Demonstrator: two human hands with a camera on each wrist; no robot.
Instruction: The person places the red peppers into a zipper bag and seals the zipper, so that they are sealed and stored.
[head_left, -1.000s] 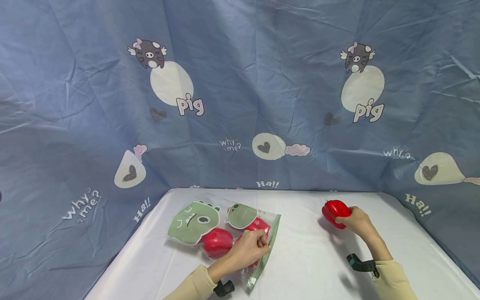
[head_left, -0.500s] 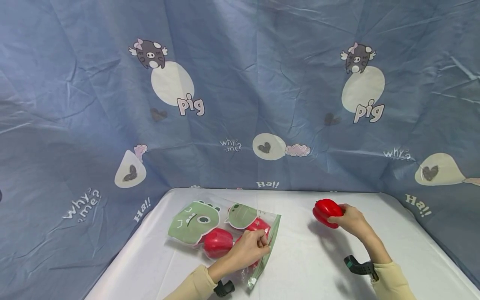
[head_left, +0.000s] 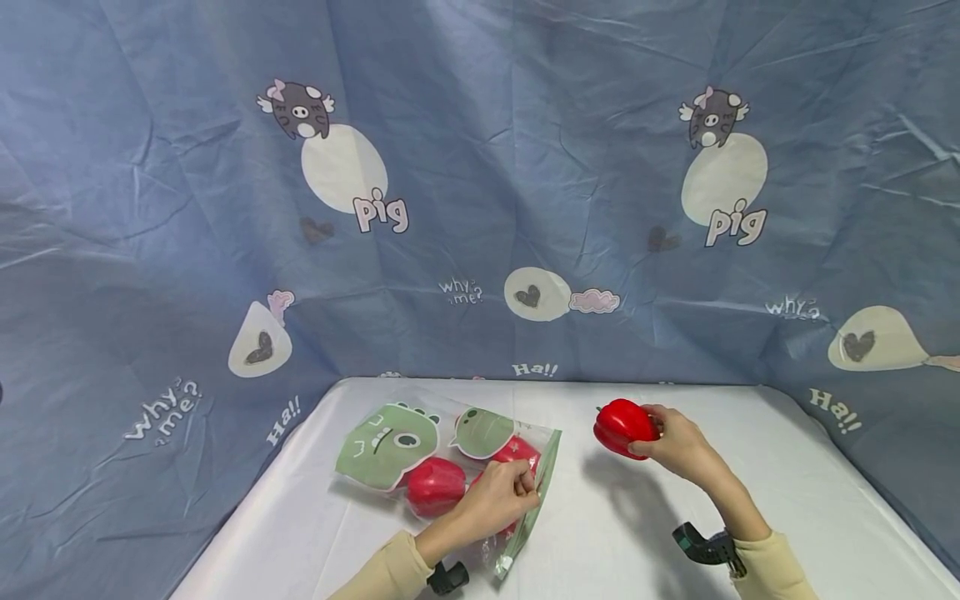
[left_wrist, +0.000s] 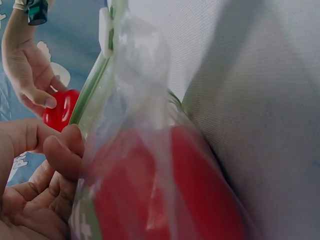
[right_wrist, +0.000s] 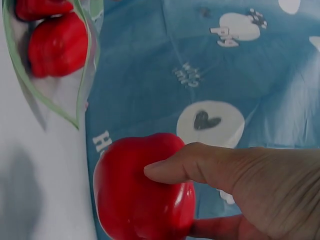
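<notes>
A clear zip bag with green dinosaur prints lies on the left of the table, its green-edged mouth toward the right. Several red bell peppers are inside, one near the middle and another close to the mouth. My left hand pinches the upper edge of the mouth between thumb and curled fingers, so the mouth gapes in the right wrist view. Right of the bag, my right hand grips a red bell pepper above the table, thumb on one side and fingers on the other.
A white cloth covers the table. Behind it hangs a blue patterned curtain, which also runs down both sides. Each wrist wears a dark strap with a small camera, such as the right strap.
My right hand has carried the red bell pepper leftward over the table, closer to the bag's mouth. The left hand and the bag have stayed in place.
</notes>
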